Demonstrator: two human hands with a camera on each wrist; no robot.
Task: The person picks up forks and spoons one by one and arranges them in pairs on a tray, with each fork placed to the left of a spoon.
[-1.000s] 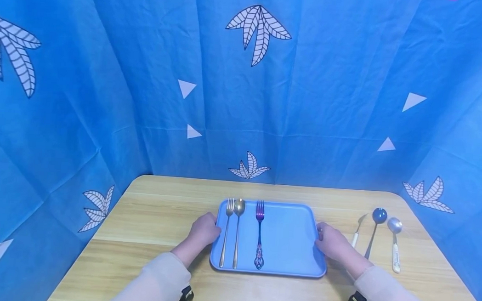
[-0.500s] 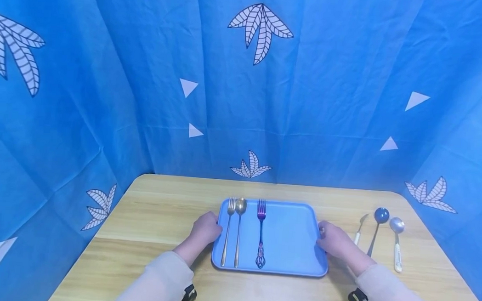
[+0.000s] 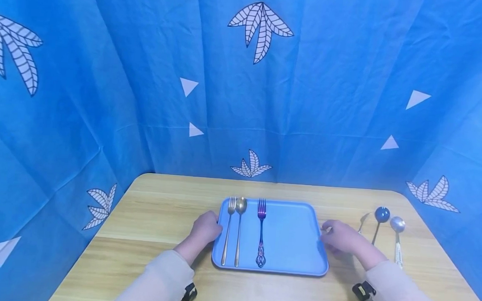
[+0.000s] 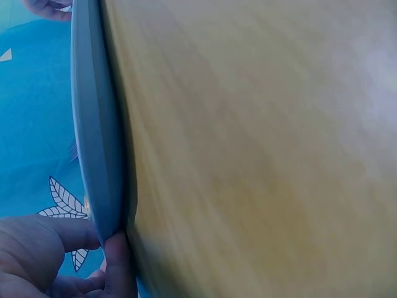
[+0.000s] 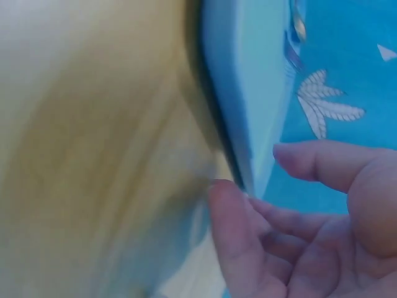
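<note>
A blue rectangular tray point(image 3: 291, 236) lies on the wooden table. On its left part are a silver fork point(image 3: 227, 235), a spoon point(image 3: 238, 233) with a gold-looking bowl, and a purple-blue fork point(image 3: 261, 234) with an ornate handle. My left hand point(image 3: 207, 228) pinches the tray's left edge; in the left wrist view its thumb point(image 4: 80, 234) is above the rim and a finger below. Beside the tray's right edge is my right hand point(image 3: 341, 237). The right wrist view shows its thumb point(image 5: 322, 162) spread apart from its curved fingers, with nothing between them.
Right of the tray lie a small knife point(image 3: 362, 221) partly behind the right hand, a dark round-bowled spoon point(image 3: 382, 215), and a silver spoon point(image 3: 397, 224) with a white handle. A blue patterned curtain point(image 3: 331, 91) surrounds the table point(image 3: 172, 197) at the back and sides.
My right hand has loosened from the tray's right edge and shifted slightly right, its thumb and fingers parting. The left hand, tray and cutlery stay in place.
</note>
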